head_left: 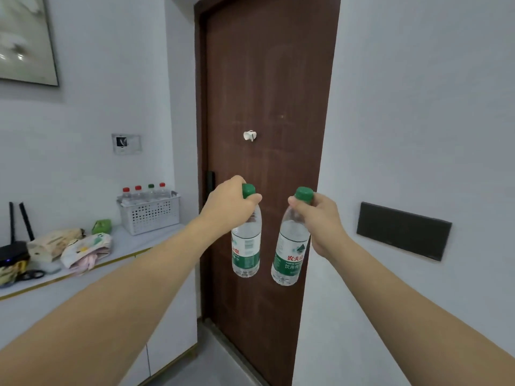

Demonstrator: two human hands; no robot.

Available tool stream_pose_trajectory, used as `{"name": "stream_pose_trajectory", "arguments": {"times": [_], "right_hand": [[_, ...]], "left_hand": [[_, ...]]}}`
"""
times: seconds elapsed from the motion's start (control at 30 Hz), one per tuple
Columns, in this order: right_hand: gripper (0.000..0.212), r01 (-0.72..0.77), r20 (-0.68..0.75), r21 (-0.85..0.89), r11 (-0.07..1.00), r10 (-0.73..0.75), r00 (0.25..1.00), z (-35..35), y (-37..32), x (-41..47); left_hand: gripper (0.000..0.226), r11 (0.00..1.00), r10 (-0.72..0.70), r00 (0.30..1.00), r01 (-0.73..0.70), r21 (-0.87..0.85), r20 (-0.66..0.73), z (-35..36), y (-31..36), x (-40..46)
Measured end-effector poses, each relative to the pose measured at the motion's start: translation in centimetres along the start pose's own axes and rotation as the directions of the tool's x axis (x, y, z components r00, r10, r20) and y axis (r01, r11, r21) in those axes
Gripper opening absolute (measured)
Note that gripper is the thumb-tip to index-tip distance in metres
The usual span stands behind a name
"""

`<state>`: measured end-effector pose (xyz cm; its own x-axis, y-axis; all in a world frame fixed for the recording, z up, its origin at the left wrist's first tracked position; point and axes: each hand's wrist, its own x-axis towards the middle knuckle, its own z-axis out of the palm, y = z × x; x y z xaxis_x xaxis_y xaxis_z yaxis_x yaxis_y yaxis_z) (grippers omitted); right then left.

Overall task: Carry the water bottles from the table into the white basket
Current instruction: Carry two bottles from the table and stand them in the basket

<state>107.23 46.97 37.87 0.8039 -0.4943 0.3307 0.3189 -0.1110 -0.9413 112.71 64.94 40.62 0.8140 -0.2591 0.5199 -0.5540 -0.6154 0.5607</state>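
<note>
A: What are the hands doing?

B: The left hand clasps the neck of one bottle just under its green cap, fingers curled round from above. The right hand pinches a second bottle at the neck, thumb in front. Both bottles hang in the air before the brown door, the right one tilted a little.

A: How will they handle?

B: Probably full, so fairly heavy for a neck hold; thin clear plastic that gives if squeezed mid-body. The stiff neck ring looks the surest place to hold, and neither seems fragile.

A: And the arms?

B: Both reach out nearly straight at chest height, hands near each other, bottles apart.

A: The basket?

B: The basket sits on the bench to the left, against the wall, with four capped bottles standing inside. It is well apart from the hands.
</note>
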Motion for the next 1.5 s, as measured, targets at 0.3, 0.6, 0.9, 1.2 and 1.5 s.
{"name": "stream_pose_trajectory", "arguments": {"times": [0.3,0.6,0.9,1.2,1.5], "right_hand": [[0.008,-0.062,0.093,0.029,0.998,0.059,0.994,12.7,6.1,8.8],[0.005,-0.058,0.14,0.087,0.995,0.046,0.989,29.5,10.3,18.7],[0.006,-0.014,0.083,0.138,0.99,0.002,0.997,42.3,13.0,28.3],[0.014,0.064,0.055,0.212,0.975,-0.077,0.996,52.7,18.5,39.5],[0.013,0.04,0.2,0.226,0.973,-0.086,0.976,64.1,25.1,51.5]], "left_hand": [[0.022,0.995,-0.096,0.995,0.096,0.033,-0.001,-1.8,-12.5,7.9],[0.023,0.986,-0.145,0.989,0.147,0.077,-0.026,-5.9,-26.7,18.8],[0.026,0.981,-0.192,0.962,0.196,0.003,-0.194,-9.6,-38.8,29.1],[0.027,0.957,-0.287,0.892,0.254,-0.139,-0.35,-8.7,-48.9,39.7],[0.028,0.944,-0.315,0.898,0.33,-0.005,-0.308,-7.6,-58.8,49.5]]}}
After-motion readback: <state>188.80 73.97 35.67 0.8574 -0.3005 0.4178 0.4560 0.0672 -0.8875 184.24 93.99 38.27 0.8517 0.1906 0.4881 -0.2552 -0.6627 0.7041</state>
